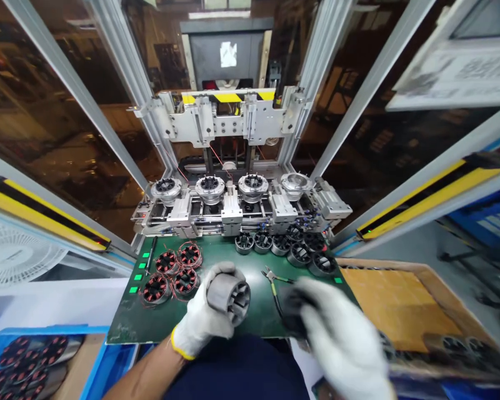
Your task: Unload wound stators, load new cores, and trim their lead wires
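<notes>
My left hand (200, 316), in a white knit glove, is closed around a bare grey stator core (221, 293). The core is tilted, with its slotted opening facing right. My right hand (341, 333), also gloved, is smeared by motion at the lower right. At its fingers is a black round part (292, 310), too blurred to name exactly. Just left of that part, green-handled cutting pliers (273, 286) lie on the green mat (127, 322), partly covered by it. Several stators wound with red-brown wire (186, 280) sit left of my left hand.
Several unwound stators with black liners (300, 254) stand at the mat's back right. Behind is a winding machine with round fixtures (210, 189), flanked by yellow-black side bars (416, 194). A blue bin (94, 364) holds wound stators; a cardboard box (400, 300) stands at right.
</notes>
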The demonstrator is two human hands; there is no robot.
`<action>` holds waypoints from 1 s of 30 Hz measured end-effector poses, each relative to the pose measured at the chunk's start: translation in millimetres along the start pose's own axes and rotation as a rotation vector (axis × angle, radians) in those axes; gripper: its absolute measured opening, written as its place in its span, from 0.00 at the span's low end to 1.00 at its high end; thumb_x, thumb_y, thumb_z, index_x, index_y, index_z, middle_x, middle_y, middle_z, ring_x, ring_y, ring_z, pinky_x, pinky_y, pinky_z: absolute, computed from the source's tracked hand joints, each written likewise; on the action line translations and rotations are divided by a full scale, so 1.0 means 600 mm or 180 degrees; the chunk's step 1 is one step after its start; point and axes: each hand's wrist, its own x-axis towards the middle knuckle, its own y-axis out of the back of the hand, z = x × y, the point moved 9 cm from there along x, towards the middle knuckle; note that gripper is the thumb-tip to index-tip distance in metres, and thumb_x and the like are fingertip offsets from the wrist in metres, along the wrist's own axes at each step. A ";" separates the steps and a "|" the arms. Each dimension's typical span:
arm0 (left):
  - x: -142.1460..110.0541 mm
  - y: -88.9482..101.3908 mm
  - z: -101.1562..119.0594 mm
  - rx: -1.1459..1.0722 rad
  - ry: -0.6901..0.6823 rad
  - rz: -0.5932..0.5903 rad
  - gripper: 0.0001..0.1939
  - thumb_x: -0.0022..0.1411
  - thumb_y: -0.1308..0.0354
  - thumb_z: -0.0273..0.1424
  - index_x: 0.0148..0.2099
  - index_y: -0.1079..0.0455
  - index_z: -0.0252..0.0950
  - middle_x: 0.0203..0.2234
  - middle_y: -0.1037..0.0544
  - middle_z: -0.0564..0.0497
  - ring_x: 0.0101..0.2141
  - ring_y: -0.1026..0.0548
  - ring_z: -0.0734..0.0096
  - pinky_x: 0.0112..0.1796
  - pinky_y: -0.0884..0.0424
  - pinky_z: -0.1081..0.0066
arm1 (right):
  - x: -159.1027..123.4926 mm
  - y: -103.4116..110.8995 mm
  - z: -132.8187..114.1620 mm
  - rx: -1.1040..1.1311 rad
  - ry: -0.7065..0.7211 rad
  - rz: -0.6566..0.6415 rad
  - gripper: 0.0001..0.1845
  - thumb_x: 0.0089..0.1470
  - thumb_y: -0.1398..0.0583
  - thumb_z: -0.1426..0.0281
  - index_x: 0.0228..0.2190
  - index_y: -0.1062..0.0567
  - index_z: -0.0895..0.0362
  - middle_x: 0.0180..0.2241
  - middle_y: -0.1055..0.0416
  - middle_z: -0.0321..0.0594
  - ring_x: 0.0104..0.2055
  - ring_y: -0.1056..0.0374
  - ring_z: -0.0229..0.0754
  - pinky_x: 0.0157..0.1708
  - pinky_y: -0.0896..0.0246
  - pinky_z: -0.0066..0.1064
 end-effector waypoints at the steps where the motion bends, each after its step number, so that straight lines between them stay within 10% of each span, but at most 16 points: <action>1: -0.006 0.001 0.003 0.0174 -0.0093 -0.0003 0.34 0.38 0.29 0.28 0.50 0.33 0.41 0.43 0.26 0.47 0.42 0.26 0.57 0.44 0.29 0.62 | 0.004 -0.029 -0.014 0.0063 0.0158 -0.0032 0.19 0.60 0.46 0.72 0.53 0.34 0.54 0.46 0.30 0.44 0.46 0.32 0.44 0.45 0.32 0.39; 7: -0.049 0.012 0.054 0.1550 -0.0555 0.0307 0.48 0.22 0.30 0.14 0.51 0.34 0.42 0.46 0.27 0.49 0.50 0.31 0.49 0.55 0.40 0.58 | 0.009 -0.132 -0.076 0.0202 0.0545 0.0025 0.26 0.57 0.48 0.79 0.57 0.39 0.58 0.48 0.30 0.49 0.49 0.33 0.46 0.46 0.32 0.40; 15: -0.075 0.031 0.084 0.2320 -0.0350 0.0931 0.46 0.25 0.32 0.12 0.51 0.33 0.43 0.47 0.26 0.50 0.48 0.29 0.51 0.52 0.37 0.61 | 0.021 -0.150 -0.075 0.0487 0.0656 -0.0166 0.28 0.57 0.49 0.80 0.58 0.40 0.58 0.48 0.30 0.48 0.49 0.33 0.46 0.46 0.32 0.38; 22: -0.076 0.033 0.077 0.1712 -0.0371 0.0978 0.45 0.23 0.31 0.14 0.49 0.30 0.41 0.43 0.23 0.50 0.42 0.27 0.55 0.45 0.33 0.65 | 0.025 -0.176 -0.089 0.0555 0.1057 -0.0206 0.32 0.55 0.51 0.80 0.61 0.45 0.59 0.53 0.35 0.53 0.54 0.37 0.53 0.46 0.33 0.49; 26: -0.050 0.025 0.048 0.0278 -0.0412 0.0862 0.30 0.41 0.31 0.26 0.50 0.32 0.40 0.38 0.22 0.50 0.37 0.25 0.61 0.41 0.30 0.63 | 0.045 -0.195 -0.072 0.1112 0.0777 -0.0804 0.28 0.60 0.50 0.74 0.61 0.45 0.55 0.61 0.46 0.48 0.63 0.49 0.49 0.58 0.44 0.48; 30: -0.033 0.027 0.013 -0.0941 0.0024 0.1135 0.17 0.57 0.40 0.38 0.48 0.31 0.39 0.44 0.23 0.47 0.43 0.25 0.61 0.45 0.29 0.60 | 0.053 -0.200 -0.078 0.1195 0.0961 -0.0785 0.48 0.50 0.37 0.56 0.62 0.52 0.62 0.62 0.49 0.57 0.63 0.51 0.57 0.58 0.46 0.52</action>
